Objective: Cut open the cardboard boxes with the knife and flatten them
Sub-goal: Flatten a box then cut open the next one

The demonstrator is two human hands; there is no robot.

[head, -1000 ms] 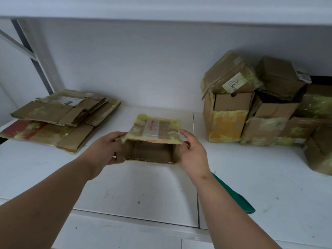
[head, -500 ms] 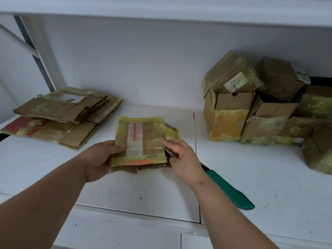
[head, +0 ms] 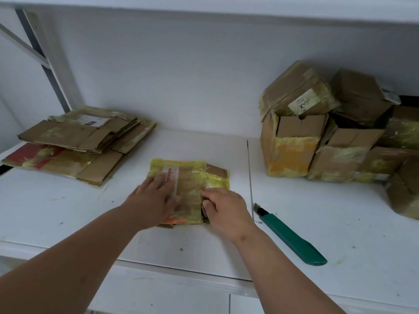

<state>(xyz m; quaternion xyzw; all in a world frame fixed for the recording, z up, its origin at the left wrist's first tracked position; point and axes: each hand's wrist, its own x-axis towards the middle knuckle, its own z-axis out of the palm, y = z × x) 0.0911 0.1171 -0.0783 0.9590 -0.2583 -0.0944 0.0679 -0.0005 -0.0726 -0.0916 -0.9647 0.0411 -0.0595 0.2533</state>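
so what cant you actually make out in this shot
- Head view: the near edge of the flattened box lies under the left hand and right hand.
- Knife: the blade tip is too small to judge how far it is out.
- Pile of boxes: cut off by the right edge, so no count.
- Label print: too blurred to read.

left hand (head: 156, 200) flat, right hand (head: 224, 209) fingers curled

A storeroom or packing area is suggested by a scuffed white worktop (head: 68, 200) set within metal racking (head: 43, 62), on which used, tape-wrapped cardboard boxes (head: 340, 137) are heaped, flattened cartons (head: 74, 141) are stacked and a green utility knife (head: 290, 236) is laid.
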